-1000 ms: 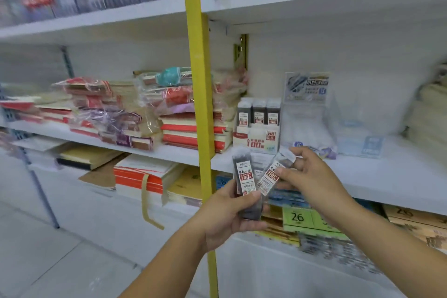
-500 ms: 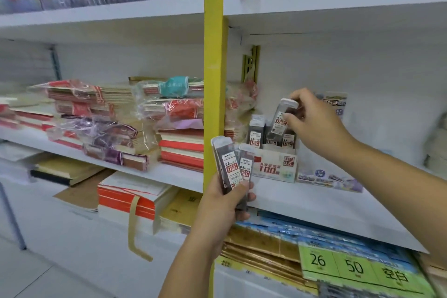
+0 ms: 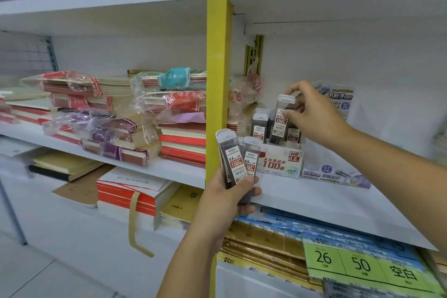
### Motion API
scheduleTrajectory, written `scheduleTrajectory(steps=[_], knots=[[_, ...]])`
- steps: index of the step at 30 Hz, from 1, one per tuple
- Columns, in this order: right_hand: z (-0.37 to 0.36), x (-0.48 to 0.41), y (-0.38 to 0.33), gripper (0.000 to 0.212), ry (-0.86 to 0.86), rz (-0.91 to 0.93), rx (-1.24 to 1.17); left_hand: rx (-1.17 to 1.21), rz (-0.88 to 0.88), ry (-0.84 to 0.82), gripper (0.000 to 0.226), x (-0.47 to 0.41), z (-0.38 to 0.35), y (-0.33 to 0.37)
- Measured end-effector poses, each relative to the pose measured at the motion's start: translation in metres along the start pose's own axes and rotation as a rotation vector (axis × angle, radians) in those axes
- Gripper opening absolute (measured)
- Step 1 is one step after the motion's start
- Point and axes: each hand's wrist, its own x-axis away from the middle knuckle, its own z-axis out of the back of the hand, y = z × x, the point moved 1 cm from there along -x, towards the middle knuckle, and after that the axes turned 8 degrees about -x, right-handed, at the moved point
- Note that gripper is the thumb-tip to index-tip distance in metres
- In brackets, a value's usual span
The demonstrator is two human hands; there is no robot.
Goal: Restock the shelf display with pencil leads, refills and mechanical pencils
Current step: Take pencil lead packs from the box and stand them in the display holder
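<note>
Head view: the right hand (image 3: 314, 116) pinches one lead case (image 3: 280, 126) near its top, tilted, its lower end in the middle of the white display box (image 3: 281, 163) on the shelf (image 3: 326, 203), between stocked cases (image 3: 260, 126). The left hand (image 3: 227, 201) grips a small bundle of spare cases (image 3: 233, 161) just in front of the shelf edge. The step in hand looks like seating this case; next it wants straightening and pressing down, then another taken from the bundle.
</note>
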Motion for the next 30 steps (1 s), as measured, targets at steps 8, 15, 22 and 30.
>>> scheduleTrajectory(steps=[8,15,22,30], knots=[[-0.012,-0.001,0.021,0.021,0.018,0.104,0.316,-0.008,0.015,-0.006,0.029,0.001,-0.002,0.001],[-0.006,0.016,0.007,0.034,0.018,0.137,0.349,-0.064,0.023,-0.019,0.028,0.005,-0.002,0.003],[-0.013,0.072,-0.021,0.022,-0.362,-0.193,-0.488,-0.029,0.024,-0.121,0.034,0.009,-0.007,0.008],[0.006,0.054,-0.010,0.012,0.004,-0.229,-0.563,0.034,0.043,-0.096,0.033,0.006,-0.003,0.004]])
